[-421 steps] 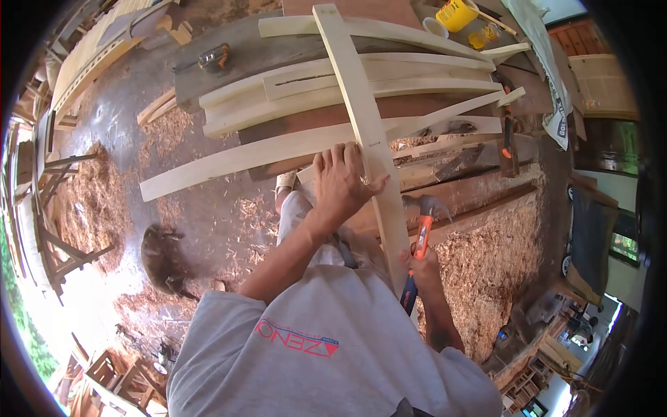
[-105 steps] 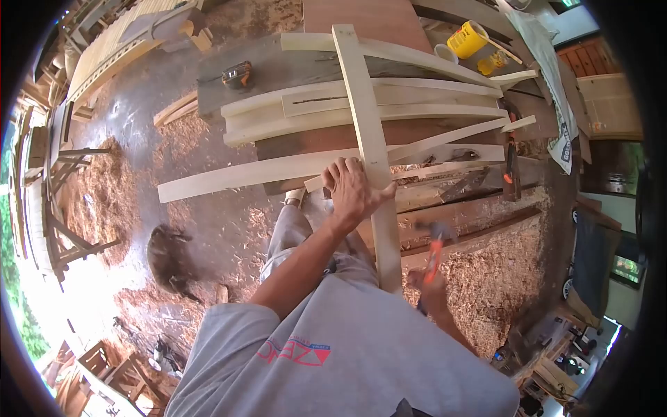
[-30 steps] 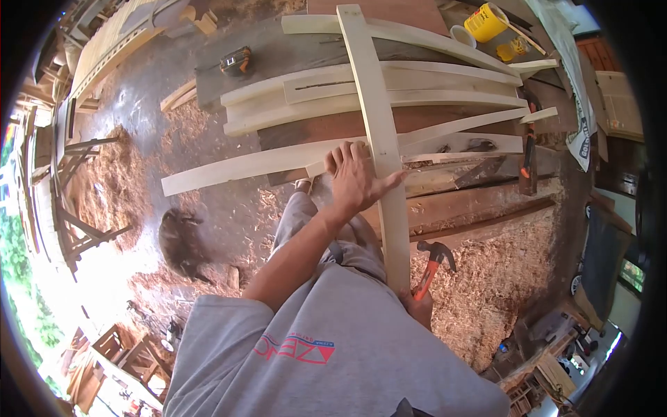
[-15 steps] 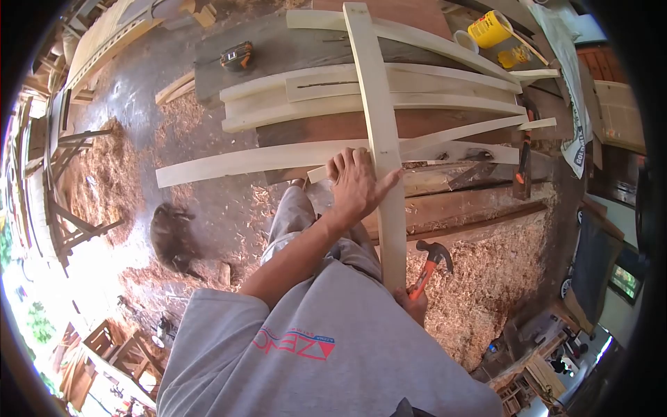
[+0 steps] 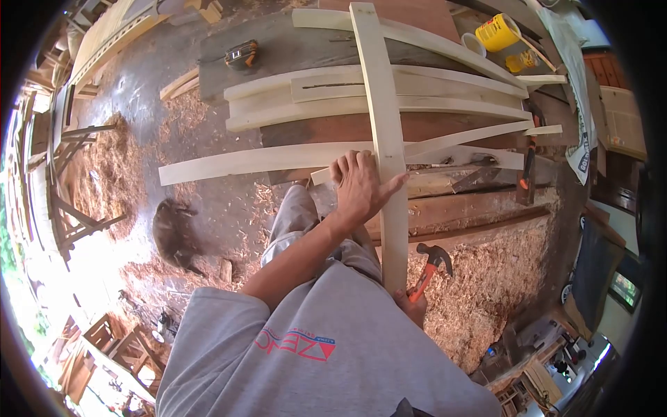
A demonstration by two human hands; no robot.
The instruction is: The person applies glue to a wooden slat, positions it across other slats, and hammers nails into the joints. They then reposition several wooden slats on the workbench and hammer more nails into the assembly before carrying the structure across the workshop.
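Note:
A long pale wooden board runs from the person's waist out over the other boards. My left hand is at the board's left edge, thumb laid across its upper face and fingers bent along the left side. Down by the near end of the board, my right hand is closed around the orange handle of a claw hammer. The hammer's dark head points up and away from the body. Part of the right hand is hidden behind the board and shirt.
Several pale boards lie crosswise ahead. A tape measure sits beyond them. A yellow container is at far right. An orange-handled tool lies right. A dark animal lies on the floor, left. Shavings cover the right floor.
The whole view has shifted slightly to the right. Both hands keep nearly the same place on the board and hammer.

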